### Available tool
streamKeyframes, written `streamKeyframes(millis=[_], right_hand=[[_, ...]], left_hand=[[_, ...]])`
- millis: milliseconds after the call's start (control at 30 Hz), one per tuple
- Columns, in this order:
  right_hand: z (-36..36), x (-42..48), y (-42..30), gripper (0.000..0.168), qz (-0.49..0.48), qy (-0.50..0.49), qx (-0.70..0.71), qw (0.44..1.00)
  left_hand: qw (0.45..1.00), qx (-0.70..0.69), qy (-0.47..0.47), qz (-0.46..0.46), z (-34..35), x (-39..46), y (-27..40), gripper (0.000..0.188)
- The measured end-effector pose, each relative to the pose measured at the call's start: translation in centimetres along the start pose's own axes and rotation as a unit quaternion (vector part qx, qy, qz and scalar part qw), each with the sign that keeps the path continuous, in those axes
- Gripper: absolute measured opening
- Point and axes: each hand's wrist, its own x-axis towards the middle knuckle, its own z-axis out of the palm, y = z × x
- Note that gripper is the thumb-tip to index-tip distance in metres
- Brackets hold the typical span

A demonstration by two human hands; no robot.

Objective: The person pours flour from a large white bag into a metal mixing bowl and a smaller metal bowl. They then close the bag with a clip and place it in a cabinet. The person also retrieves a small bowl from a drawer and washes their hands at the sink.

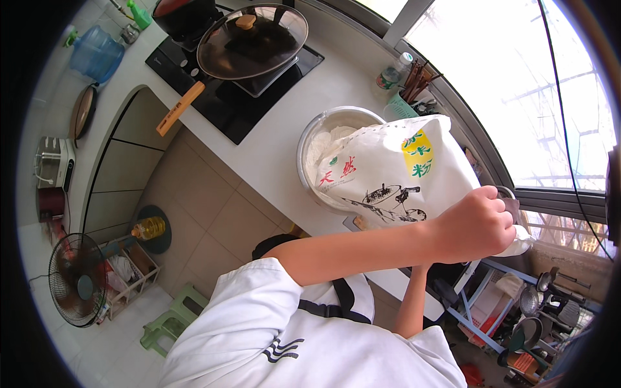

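Note:
A large white flour bag (388, 165), printed with coloured writing and a black drawing, lies tilted with its lower-left end over a round metal bowl (302, 160). White powder (318, 148) fills part of the bowl. My left arm reaches across to the right, and my left hand (485, 223) is closed in a fist around the bag's far end, a crumpled piece of which sticks out past the fingers. My right forearm rises from below; the right hand is hidden behind my left forearm and the bag, so its grip does not show.
A glass-lidded pan (252, 48) with a wooden handle stands on the black cooktop (242, 116), beside a dark pot (182, 19). Near the window are a plastic bottle (390, 77) and a green basket (401, 106) of chopsticks. A utensil rack (478, 320) stands at lower right.

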Motion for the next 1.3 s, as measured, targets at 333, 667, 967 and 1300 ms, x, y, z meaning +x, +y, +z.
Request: streamKeyframes(millis=[333,667,967,1300], right_hand=[[-0.8,0.0,4.1,0.053,0.081,0.022,0.105,0.991],[-1.3,3.0,4.9,0.055,0.083,0.07,0.265,0.958],[-1.8,3.1,7.1,0.047,0.037,0.035,0.181,0.982],[-1.0,1.8,5.2,0.046,-0.023,0.05,0.015,0.998]], left_hand=[[0.995,0.0,-0.089,-0.039,1.9,-2.7,-0.3,0.017],[0.964,-0.084,-0.073,-0.243,-5.5,-4.9,-9.8,0.034],[0.765,-0.109,-0.292,-0.563,-1.7,-12.1,-28.5,0.064],[0.751,-0.251,-0.218,-0.57,-1.5,-11.7,-27.4,0.032]])
